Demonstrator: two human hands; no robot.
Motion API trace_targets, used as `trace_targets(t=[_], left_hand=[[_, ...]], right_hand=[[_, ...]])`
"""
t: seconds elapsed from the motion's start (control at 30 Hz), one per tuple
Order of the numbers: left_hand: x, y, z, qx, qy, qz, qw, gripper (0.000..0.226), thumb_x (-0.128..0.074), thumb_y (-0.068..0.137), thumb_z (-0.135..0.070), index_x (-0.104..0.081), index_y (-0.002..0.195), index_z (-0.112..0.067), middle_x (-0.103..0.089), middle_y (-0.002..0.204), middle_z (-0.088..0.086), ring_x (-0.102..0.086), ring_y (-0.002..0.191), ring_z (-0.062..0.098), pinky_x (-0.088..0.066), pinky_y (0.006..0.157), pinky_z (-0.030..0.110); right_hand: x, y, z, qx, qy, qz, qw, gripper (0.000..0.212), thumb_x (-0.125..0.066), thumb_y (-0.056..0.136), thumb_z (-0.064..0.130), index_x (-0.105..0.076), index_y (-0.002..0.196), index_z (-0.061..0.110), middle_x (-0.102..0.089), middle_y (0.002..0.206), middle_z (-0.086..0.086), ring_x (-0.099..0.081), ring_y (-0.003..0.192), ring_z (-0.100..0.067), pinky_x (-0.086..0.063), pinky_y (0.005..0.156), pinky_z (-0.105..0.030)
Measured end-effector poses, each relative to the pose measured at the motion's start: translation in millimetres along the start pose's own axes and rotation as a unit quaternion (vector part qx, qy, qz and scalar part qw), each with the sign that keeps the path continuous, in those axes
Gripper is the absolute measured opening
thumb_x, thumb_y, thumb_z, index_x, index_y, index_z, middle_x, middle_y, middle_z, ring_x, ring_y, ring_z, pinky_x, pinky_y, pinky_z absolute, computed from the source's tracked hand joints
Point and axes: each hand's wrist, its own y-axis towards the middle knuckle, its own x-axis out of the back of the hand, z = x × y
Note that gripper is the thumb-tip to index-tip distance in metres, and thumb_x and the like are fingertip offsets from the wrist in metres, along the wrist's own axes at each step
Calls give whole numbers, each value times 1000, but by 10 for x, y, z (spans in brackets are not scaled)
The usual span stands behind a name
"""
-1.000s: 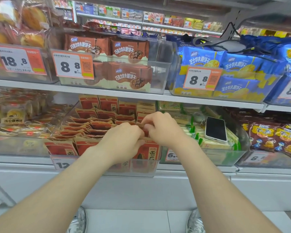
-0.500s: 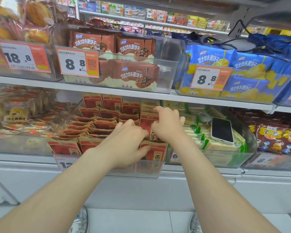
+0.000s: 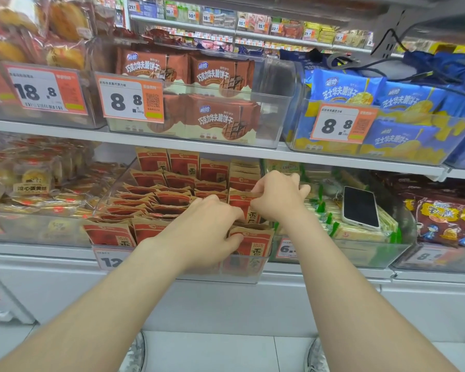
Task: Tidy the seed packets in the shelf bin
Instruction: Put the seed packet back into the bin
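In the clear lower-shelf bin (image 3: 105, 200), the right hand (image 3: 277, 200) pinches the top of an upright seed packet (image 3: 241, 208); the left hand (image 3: 202, 232) has its grip clamped on the front packets (image 3: 254, 247). A phone (image 3: 360, 208) lies in the next bin right.

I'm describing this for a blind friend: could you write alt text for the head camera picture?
Both hands reach into a clear shelf bin of red-and-tan packets: the right hand pinches the top of one upright seed packet, and the left hand grips it lower down. A phone lies on goods in the neighbouring bin.
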Motion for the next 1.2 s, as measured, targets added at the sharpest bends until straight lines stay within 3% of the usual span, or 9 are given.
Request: trace_targets(t=[0.1, 0.2, 0.33, 0.5, 0.63, 0.77, 0.93, 1.1, 1.2], left_hand=[[34, -21, -2, 1, -12, -6, 1000, 30, -55, 106, -47, -68, 129, -34, -73, 110, -12, -53, 110, 19, -45, 106, 45], [91, -50, -1, 7, -40, -16, 999, 35, -57, 101, -53, -70, 130, -36, -74, 109, -15, -57, 111, 14, -51, 102, 43], [223, -108, -51, 45, -97, -64, 992, 37, -57, 92, -62, -79, 108, -37, -75, 95, -23, -67, 92, 0, -61, 85, 38], [321, -144, -156, 128, -167, -268, 940, 17, -64, 102, -36, -79, 95, -31, -73, 84, -21, -67, 79, 0, -61, 77, 34], [377, -174, -420, 74, -227, -366, 899, 13, -66, 103, -16, -76, 109, -22, -71, 99, -18, -65, 94, -3, -48, 83, 10], [391, -176, -719, -33, -258, -354, 898, 26, -67, 102, -11, -67, 127, -17, -66, 132, -8, -58, 129, 5, -43, 109, 21], [336, -153, -898, -47, -311, -333, 889, 29, -66, 105, -18, -61, 133, -19, -57, 136, -5, -52, 136, 13, -41, 112, 24], [238, -127, -989, 13, -436, -285, 854, 15, -59, 110, -37, -60, 124, -32, -64, 123, -11, -66, 116, 15, -55, 98, 38], [199, -159, -1080, 40, -510, -282, 812, 24, -54, 104, -48, -59, 114, -28, -69, 110, -13, -70, 103, 8, -56, 89, 27]], right_hand=[[32, -31, -92, 68, 43, -34, 996, 20, -72, 96, 23, -77, 114, 30, -72, 116, 0, -58, 123, -29, -44, 105, -48], [114, -154, -141, 142, 65, -78, 985, 17, -71, 99, 24, -78, 114, 25, -77, 107, -2, -70, 105, -28, -60, 89, -46], [255, -323, -250, 233, 111, -187, 948, 17, -66, 102, 18, -71, 117, 18, -72, 108, 1, -66, 100, -22, -55, 86, -43], [458, -586, -342, 272, 195, -318, 887, 18, -57, 107, 8, -64, 124, 8, -63, 111, -4, -58, 94, -18, -46, 80, -26], [591, -820, -339, 285, 195, -391, 853, 17, -61, 105, 3, -67, 121, 0, -64, 105, -7, -55, 89, -13, -41, 82, -12], [648, -1043, -283, 271, 264, -437, 816, 6, -78, 97, 9, -78, 102, 6, -70, 86, 1, -64, 72, -14, -52, 73, -20], [734, -1196, -205, 109, 558, -275, 776, 13, -88, 89, 24, -85, 97, 15, -80, 79, -3, -75, 71, -20, -65, 73, -54], [673, -1197, -250, 81, 656, -135, 738, 39, -78, 84, 43, -84, 104, 9, -83, 99, -10, -78, 100, -36, -60, 96, -63], [600, -1218, -267, 56, 680, -73, 728, 41, -76, 85, 41, -82, 109, 8, -82, 104, -14, -74, 111, -43, -58, 101, -63]])
